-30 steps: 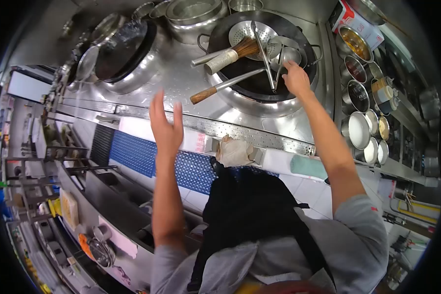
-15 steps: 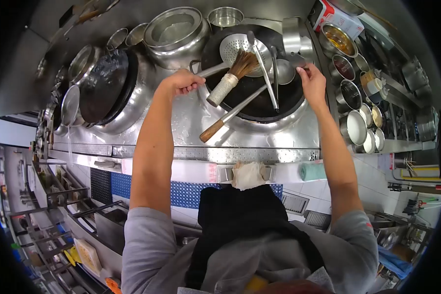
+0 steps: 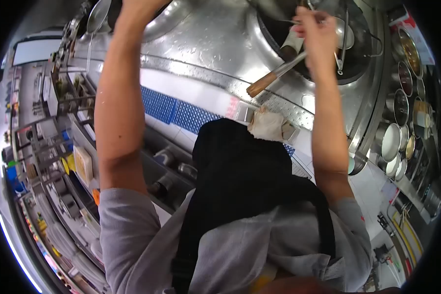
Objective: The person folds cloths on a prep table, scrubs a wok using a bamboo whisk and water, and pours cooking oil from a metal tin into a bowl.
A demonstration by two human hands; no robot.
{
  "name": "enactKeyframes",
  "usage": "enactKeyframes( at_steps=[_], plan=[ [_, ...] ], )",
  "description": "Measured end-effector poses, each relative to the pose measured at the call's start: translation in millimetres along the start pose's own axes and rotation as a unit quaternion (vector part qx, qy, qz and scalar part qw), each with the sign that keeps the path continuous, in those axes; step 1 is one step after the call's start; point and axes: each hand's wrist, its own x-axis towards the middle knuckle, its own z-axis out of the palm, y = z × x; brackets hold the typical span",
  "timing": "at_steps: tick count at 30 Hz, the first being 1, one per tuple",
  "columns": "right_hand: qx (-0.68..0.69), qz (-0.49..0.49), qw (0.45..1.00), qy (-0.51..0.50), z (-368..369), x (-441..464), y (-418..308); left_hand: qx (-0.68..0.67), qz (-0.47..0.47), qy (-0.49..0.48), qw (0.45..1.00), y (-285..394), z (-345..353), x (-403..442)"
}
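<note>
right hand (image 3: 316,33): now over the tools, off the right rim; fingers curled, grip unclear | left hand (image 3: 143,5): gone further left, fingers cut off, cannot tell | wooden-handled tool (image 3: 265,84): across wok (image 3: 360,60) rim | meaning: only right stays at tools

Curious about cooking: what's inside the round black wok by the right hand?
The wok holds a slim metal tool and round metal ladle; the right hand hides part of a wooden-handled utensil.
</note>
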Motion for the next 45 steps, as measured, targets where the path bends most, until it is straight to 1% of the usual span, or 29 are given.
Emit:
enactKeyframes(
  at_steps=[1, 2, 6, 7, 9, 12, 14, 15, 16, 17, 18, 20, 22, 23, 25, 26, 27, 28, 29, 31, 33, 35, 36, 39, 41, 42, 43, 44, 45],
  plan=[
    [0.034, 0.056, 0.997, -0.035, 25, -18, 4, -0.022, -0.051, -0.049, 0.997, 3, -24, -6],
    [0.037, 0.12, 0.991, -0.05, 55, -24, 20, -0.112, -0.108, -0.162, 0.974, 6, -56, -15],
    [0.057, 0.335, 0.938, -0.066, 177, -36, 129, -0.386, -0.235, -0.154, 0.879, -124, 3, -58],
    [0.044, 0.365, 0.928, -0.06, 191, -36, 155, -0.434, -0.274, -0.175, 0.84, -137, 9, -76],
    [0.016, 0.421, 0.906, -0.043, 211, -24, 195, -0.522, -0.352, -0.134, 0.766, -135, 19, -121],
    [0.062, 0.448, 0.891, -0.037, 224, -17, 275, -0.55, -0.429, -0.15, 0.701, -147, 40, -174],
    [-0.18, 0.404, 0.883, -0.158, 213, -17, 254, -0.57, -0.441, -0.167, 0.673, -161, 66, -203],
    [-0.307, 0.297, 0.875, -0.229, 204, -26, 214, -0.58, -0.44, -0.175, 0.663, -163, 76, -217],
    [-0.428, 0.181, 0.828, -0.314, 192, -36, 162, -0.58, -0.443, -0.189, 0.657, -167, 90, -232],
    [-0.417, 0.068, 0.839, -0.344, 175, -51, 142, -0.578, -0.448, -0.197, 0.653, -172, 105, -246],
    [-0.318, -0.039, 0.903, -0.286, 158, -72, 105, -0.586, -0.453, -0.207, 0.639, -172, 114, -258],
    [-0.218, -0.019, 0.959, -0.178, 124, -106, 17, -0.591, -0.471, -0.223, 0.616, -173, 132, -283],
    [-0.355, -0.122, 0.922, -0.092, 70, -126, 13, -0.59, -0.474, -0.242, 0.608, -177, 148, -301],
    [-0.375, -0.093, 0.922, -0.037, 47, -136, 13, -0.604, -0.49, -0.241, 0.58, -179, 157, -307],
    [-0.377, 0.0, 0.923, 0.072, 1, -154, 27, -0.577, -0.462, -0.305, 0.6, -182, 150, -299],
    [-0.314, 0.055, 0.94, 0.122, -24, -156, 43, -0.46, -0.364, -0.244, 0.772, -179, 150, -296],
    [-0.354, 0.072, 0.922, 0.139, -48, -153, 50, -0.316, -0.246, -0.167, 0.901, -175, 151, -293],
    [-0.423, 0.0, 0.894, 0.148, -72, -140, 57, -0.151, -0.113, -0.079, 0.979, -170, 152, -288],
    [-0.488, -0.069, 0.856, 0.156, -92, -122, 64, -0.226, -0.179, -0.113, 0.951, -143, 125, -259],
    [-0.564, -0.146, 0.801, 0.14, -114, -63, 55, -0.315, -0.181, -0.14, 0.921, -98, 109, -219],
    [-0.656, -0.085, 0.734, 0.154, -114, -8, 54, -0.371, -0.079, -0.148, 0.913, -47, 116, -193],
    [-0.687, 0.016, 0.721, 0.094, -130, 36, 78, -0.345, 0.037, -0.148, 0.926, 4, 123, -172],
    [-0.7, 0.067, 0.709, 0.057, -137, 50, 88, -0.359, 0.048, -0.16, 0.918, 25, 120, -167],
    [-0.65, 0.01, 0.754, 0.095, -175, 70, 94, -0.377, 0.069, -0.18, 0.906, 71, 119, -161],
    [-0.628, -0.037, 0.764, 0.143, -198, 63, 69, -0.346, 0.072, -0.162, 0.921, 85, 122, -159],
    [-0.615, -0.02, 0.769, 0.175, -200, 58, 53, -0.345, 0.073, -0.127, 0.927, 94, 131, -157],
    [-0.597, -0.075, 0.778, 0.178, -211, 55, 54, -0.365, 0.053, -0.12, 0.922, 106, 131, -152],
    [-0.49, 0.013, 0.859, 0.145, -199, 47, 23, -0.394, 0.012, -0.161, 0.905, 116, 134, -149],
    [-0.474, -0.042, 0.87, 0.127, -179, 32, 1, -0.478, -0.035, -0.195, 0.856, 128, 142, -147]
  ],
)
